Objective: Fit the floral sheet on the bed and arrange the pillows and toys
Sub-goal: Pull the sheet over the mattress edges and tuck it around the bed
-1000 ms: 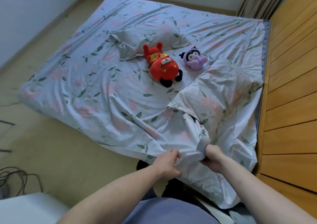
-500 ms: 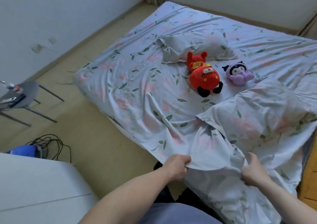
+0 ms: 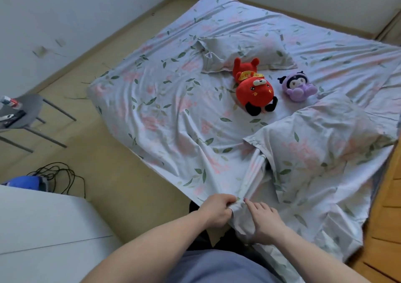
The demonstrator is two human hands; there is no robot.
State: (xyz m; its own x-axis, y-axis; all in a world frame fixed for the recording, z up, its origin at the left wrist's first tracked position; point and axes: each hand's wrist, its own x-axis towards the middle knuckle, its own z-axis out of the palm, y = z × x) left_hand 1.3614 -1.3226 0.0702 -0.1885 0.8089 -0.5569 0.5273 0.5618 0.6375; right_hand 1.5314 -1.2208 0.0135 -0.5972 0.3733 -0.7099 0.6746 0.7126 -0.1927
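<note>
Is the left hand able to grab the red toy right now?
Probably not yet. The left hand grips the floral sheet at the near edge, and the red toy lies far up the bed, though nothing blocks the way.

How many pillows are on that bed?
2. One pillow lies toward the far side, just beyond the red toy; the other pillow lies nearer, at the right. None seems hidden.
</note>
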